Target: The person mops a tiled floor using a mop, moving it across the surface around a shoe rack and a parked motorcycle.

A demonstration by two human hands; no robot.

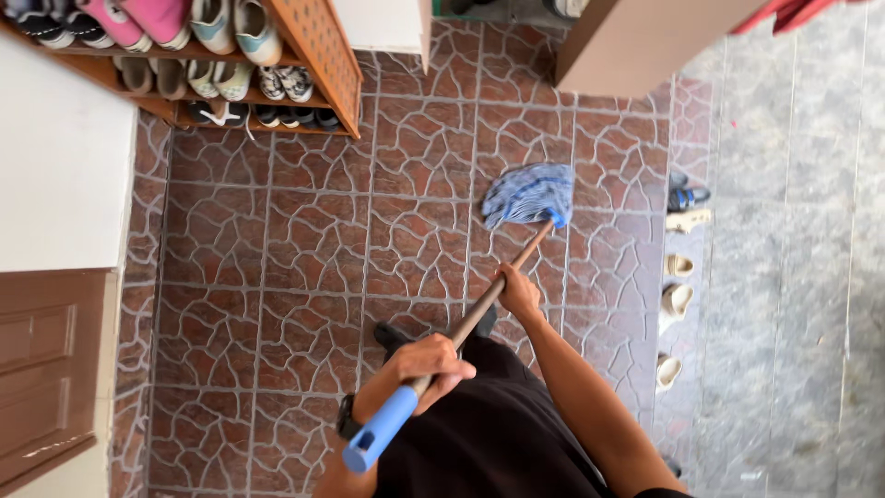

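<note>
brown wooden mop handle with blue end cap (pixel 461 332) slants up-right to its blue-white string head (pixel 528 195); left hand (pixel 426 361) wraps the near end, right hand (pixel 518 291) clasps nearer the head.

My mop (pixel 479 309) slants away from me, its wooden handle blue-capped, its blue-and-white head (pixel 528 195) spread flat on the tiled floor (pixel 313 240).

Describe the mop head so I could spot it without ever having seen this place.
Start at the reddish-brown stone-pattern tiled floor, between the wooden shoe rack and the row of pale sandals. Follow the brown mop handle up from the two hands to its far end. The mop head there is a flat fan of blue-and-white strands, the only blue cloth on the tiles.
</note>
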